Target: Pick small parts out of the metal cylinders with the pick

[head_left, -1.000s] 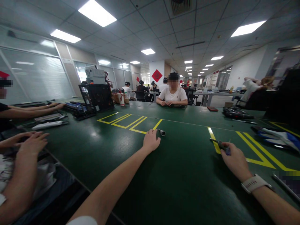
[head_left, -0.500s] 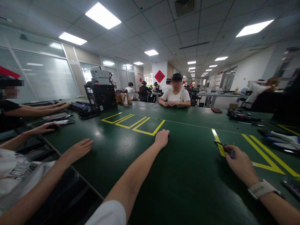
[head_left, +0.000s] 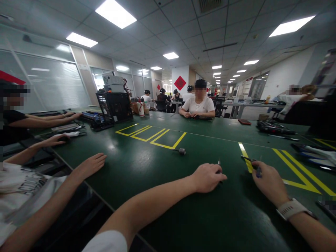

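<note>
My left hand (head_left: 208, 177) rests over the green table (head_left: 157, 171), its fingers closed round a slim dark object with a metallic tip (head_left: 219, 162) poking up past them. Most of that object is hidden by the fingers. Up and left of this hand, a small grey cylinder with a thin dark shaft (head_left: 182, 151) lies by a yellow tape corner. To the right, my right hand (head_left: 267, 180), with a pale watch on its wrist, grips a thin dark rod (head_left: 246, 158) pointing left. A bluish-purple part (head_left: 259, 172) shows at those fingers; its kind is unclear.
Yellow tape outlines (head_left: 294, 171) mark the tabletop. A co-worker's hand (head_left: 90, 166) rests on the table at left. A black computer case (head_left: 117, 106) stands at the back left, and a person (head_left: 199, 105) sits opposite. Dark tools (head_left: 274, 126) lie at the right.
My left hand has moved right and nearer me, leaving the grey cylinder uncovered on the table. It now holds the slim dark object. My right hand has hardly moved.
</note>
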